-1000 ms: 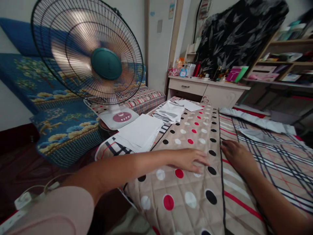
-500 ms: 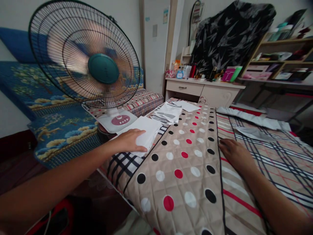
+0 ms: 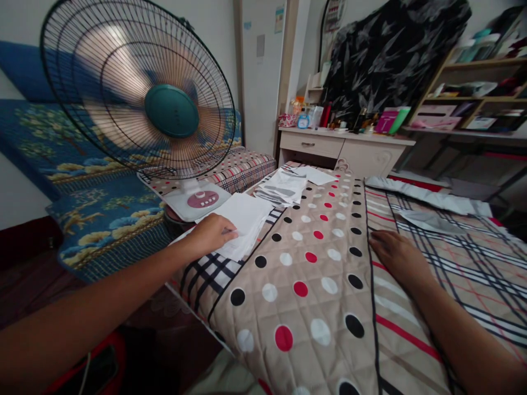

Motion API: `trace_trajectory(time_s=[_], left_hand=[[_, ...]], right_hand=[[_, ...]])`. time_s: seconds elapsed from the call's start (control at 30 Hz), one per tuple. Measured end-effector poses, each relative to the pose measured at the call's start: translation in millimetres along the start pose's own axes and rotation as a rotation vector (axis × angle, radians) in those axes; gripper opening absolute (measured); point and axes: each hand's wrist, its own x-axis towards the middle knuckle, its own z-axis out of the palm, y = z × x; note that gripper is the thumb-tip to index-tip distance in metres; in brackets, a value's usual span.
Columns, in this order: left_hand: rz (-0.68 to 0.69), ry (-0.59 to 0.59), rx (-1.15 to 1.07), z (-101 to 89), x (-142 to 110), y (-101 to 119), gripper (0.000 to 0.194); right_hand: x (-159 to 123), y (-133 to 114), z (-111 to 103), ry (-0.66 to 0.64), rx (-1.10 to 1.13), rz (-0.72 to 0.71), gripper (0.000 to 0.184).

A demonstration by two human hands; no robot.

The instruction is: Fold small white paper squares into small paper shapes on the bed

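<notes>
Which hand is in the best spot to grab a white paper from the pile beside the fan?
Probably the left hand: it is right at the white paper pile. The right hand is on the bedspread, well away from that pile.

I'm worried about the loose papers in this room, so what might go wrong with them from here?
The fan seems to be running, its blades blurred, so its draught might scatter the loose pile of grey-patterned papers.

The white paper stack lies near the edge of the dotted cover; a nudge from the left hand could perhaps send sheets over.
</notes>
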Motion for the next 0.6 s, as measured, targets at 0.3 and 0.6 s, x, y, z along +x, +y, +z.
trace_trajectory(time_s=[0.3, 0.6], left_hand=[[0.314, 0.090, 0.369, 3.9, 1, 41, 0.016], [1.067, 0.216, 0.374, 71.9, 28, 149, 0.014]], right_hand=[[0, -6, -4, 0.024, 0.041, 0.006, 0.036], [-3, -78, -45, 0.204, 0.385, -0.241, 0.069]])
